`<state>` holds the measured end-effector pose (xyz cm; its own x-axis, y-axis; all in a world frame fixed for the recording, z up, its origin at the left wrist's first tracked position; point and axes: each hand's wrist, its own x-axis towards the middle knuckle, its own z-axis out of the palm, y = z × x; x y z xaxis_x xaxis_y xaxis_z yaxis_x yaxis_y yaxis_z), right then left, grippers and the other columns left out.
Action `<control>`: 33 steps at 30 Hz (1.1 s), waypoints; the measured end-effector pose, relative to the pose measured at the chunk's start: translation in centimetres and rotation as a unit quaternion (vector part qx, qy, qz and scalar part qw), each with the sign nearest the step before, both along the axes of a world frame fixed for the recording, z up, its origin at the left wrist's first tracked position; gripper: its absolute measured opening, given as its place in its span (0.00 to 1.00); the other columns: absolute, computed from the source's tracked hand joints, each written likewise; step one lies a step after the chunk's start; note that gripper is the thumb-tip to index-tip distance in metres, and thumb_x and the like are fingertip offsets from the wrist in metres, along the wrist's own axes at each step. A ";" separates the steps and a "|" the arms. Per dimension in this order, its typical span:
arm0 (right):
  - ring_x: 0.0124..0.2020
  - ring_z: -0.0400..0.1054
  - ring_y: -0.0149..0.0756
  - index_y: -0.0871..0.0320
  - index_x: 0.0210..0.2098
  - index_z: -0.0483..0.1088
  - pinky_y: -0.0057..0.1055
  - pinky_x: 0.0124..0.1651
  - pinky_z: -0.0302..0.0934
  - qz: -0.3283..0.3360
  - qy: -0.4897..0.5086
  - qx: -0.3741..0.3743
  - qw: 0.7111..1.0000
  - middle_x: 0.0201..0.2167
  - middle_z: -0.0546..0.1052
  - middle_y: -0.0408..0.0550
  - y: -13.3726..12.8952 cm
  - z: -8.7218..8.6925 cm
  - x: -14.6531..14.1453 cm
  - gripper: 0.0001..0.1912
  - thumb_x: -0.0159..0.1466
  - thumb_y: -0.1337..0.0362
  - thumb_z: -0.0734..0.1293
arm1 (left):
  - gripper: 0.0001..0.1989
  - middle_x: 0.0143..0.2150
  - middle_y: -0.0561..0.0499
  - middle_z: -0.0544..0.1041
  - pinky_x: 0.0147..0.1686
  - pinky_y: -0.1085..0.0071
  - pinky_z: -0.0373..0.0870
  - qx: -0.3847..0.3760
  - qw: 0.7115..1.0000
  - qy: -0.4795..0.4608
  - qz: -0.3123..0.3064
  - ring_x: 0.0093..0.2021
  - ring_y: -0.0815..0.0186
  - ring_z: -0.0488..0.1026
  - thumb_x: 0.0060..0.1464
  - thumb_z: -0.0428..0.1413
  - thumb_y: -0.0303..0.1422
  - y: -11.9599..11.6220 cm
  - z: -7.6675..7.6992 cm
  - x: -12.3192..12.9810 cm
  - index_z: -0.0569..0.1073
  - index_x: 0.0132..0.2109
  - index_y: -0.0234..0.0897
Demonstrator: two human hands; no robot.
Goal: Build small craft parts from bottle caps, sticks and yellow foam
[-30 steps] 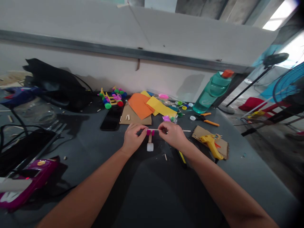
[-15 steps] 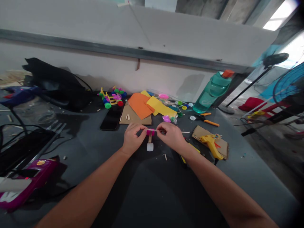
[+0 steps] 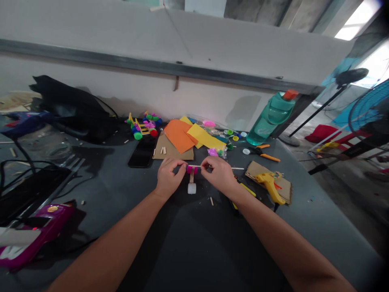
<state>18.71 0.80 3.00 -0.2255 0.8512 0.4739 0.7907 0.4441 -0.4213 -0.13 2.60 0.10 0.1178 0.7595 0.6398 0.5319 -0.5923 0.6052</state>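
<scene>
A thin wooden stick [image 3: 237,168] lies level between my hands, its right end poking out past my right hand. My left hand [image 3: 170,175] pinches at its left end with thumb and forefinger. The thumb and fingers of my right hand [image 3: 219,172] are closed around it farther along. Just under the stick, between the fingertips, is a small magenta piece [image 3: 191,170]. From it a short wooden strip [image 3: 191,178] runs toward me to a white block-like piece [image 3: 191,188]. Whether the stick touches the magenta piece I cannot tell.
Right of my hands, a yellow glue gun [image 3: 269,184] rests on cardboard [image 3: 253,170], near orange-handled pliers [image 3: 270,157] and a teal bottle [image 3: 270,119]. Behind are orange paper [image 3: 179,136], a phone [image 3: 141,154] and a colourful toy [image 3: 144,127]. A magenta device [image 3: 45,227] sits left.
My left fingertips have shifted very slightly left, showing a little more of the stick between the hands. Otherwise the hands and the things on the table look the same.
</scene>
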 end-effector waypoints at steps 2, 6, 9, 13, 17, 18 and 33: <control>0.31 0.65 0.33 0.56 0.27 0.67 0.28 0.36 0.56 0.002 -0.002 0.002 1.000 0.26 0.72 0.44 0.0 0.0 -0.1 0.04 0.56 0.70 0.63 | 0.06 0.30 0.53 0.77 0.40 0.65 0.66 0.002 1.000 0.001 0.005 0.36 0.63 0.71 0.54 0.53 0.30 -0.1 0.0 0.0 0.74 0.31 0.40; 0.31 0.65 0.33 0.56 0.27 0.67 0.28 0.36 0.56 0.004 -0.003 0.004 1.000 0.26 0.72 0.44 0.0 -0.1 -0.1 0.04 0.56 0.70 0.63 | 0.06 0.30 0.53 0.76 0.40 0.65 0.66 0.006 1.000 0.005 0.010 0.36 0.63 0.70 0.54 0.53 0.30 -0.1 0.1 -0.1 0.73 0.30 0.40; 0.31 0.65 0.33 0.56 0.27 0.67 0.28 0.37 0.56 0.006 -0.004 0.006 1.000 0.26 0.72 0.44 0.0 -0.1 -0.1 0.04 0.57 0.70 0.63 | 0.06 0.29 0.53 0.76 0.39 0.66 0.66 0.011 1.000 0.009 0.006 0.35 0.64 0.70 0.54 0.53 0.29 -0.1 0.1 0.0 0.73 0.30 0.40; 0.32 0.65 0.33 0.56 0.27 0.67 0.28 0.37 0.56 0.007 -0.008 0.007 1.000 0.26 0.72 0.44 0.0 -0.1 -0.1 0.04 0.57 0.70 0.63 | 0.06 0.29 0.53 0.76 0.39 0.66 0.66 0.013 1.000 0.015 0.000 0.35 0.63 0.70 0.54 0.53 0.29 -0.1 0.2 0.0 0.73 0.30 0.39; 0.32 0.65 0.33 0.56 0.27 0.67 0.28 0.37 0.56 0.009 -0.008 0.008 1.000 0.26 0.72 0.44 0.0 -0.2 -0.1 0.04 0.57 0.70 0.63 | 0.06 0.29 0.52 0.76 0.38 0.65 0.66 0.017 1.000 0.019 -0.008 0.34 0.63 0.70 0.54 0.52 0.29 -0.2 0.3 -0.1 0.73 0.30 0.39; 0.32 0.65 0.34 0.56 0.27 0.67 0.28 0.37 0.56 0.009 -0.008 0.009 1.000 0.26 0.72 0.44 0.0 -0.2 -0.1 0.04 0.57 0.70 0.63 | 0.06 0.29 0.52 0.76 0.38 0.65 0.65 0.016 1.000 0.019 -0.008 0.34 0.63 0.70 0.53 0.52 0.29 -0.2 0.3 -0.1 0.73 0.30 0.39; 0.32 0.65 0.34 0.56 0.26 0.67 0.29 0.37 0.56 0.006 -0.004 0.011 1.000 0.26 0.72 0.44 -0.1 -0.2 -0.2 0.05 0.57 0.70 0.62 | 0.06 0.29 0.52 0.75 0.38 0.65 0.66 0.016 1.000 0.021 -0.010 0.34 0.63 0.69 0.53 0.52 0.29 -0.2 0.3 0.0 0.72 0.30 0.39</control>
<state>18.50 0.69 2.83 -0.2390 0.8377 0.4911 0.7893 0.4622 -0.4043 -0.13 2.39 0.38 0.1587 0.7366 0.6575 0.5444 -0.6208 0.5642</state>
